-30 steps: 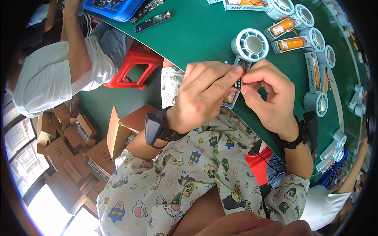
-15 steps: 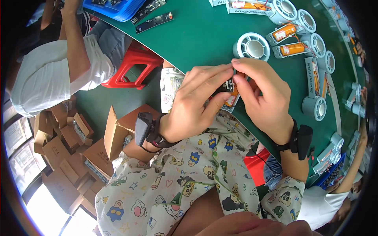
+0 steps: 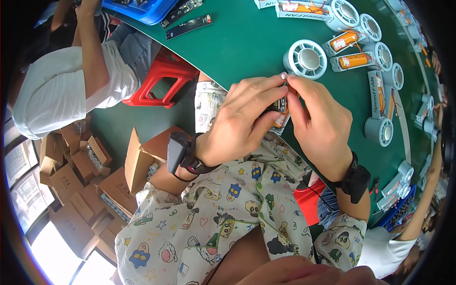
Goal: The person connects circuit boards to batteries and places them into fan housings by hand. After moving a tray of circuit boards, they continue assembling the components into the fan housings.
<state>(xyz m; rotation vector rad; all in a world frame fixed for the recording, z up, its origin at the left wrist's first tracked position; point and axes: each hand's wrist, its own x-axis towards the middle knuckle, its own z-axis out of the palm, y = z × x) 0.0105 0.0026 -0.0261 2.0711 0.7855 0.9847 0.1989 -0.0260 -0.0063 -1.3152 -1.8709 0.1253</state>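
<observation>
My left hand (image 3: 244,123) is closed around the body of a grey fan, its fingers laid over the top and its thumb along the near side. A black circuit board (image 3: 279,105) and an orange battery (image 3: 281,119) show in the gap between my hands. At my fingertips is a tiny white piece (image 3: 284,76), too small to name. My right hand (image 3: 325,121) is bent in a pinch beside the board; what its fingers hold is hidden. Just beyond lies a round grey fan head (image 3: 306,59), its link to the body covered by my hands.
Several grey fans with orange batteries (image 3: 354,60) lie on the green table (image 3: 228,47) at right. Long circuit boards (image 3: 189,27) and a blue bin (image 3: 147,12) are at the far left. A red stool (image 3: 156,85), cardboard boxes (image 3: 76,187) and a seated co-worker (image 3: 57,90) are left.
My right index finger has shifted slightly down and away from the left fingertips, exposing the tiny white piece. My right wrist has turned a little. The left hand keeps its grip.
</observation>
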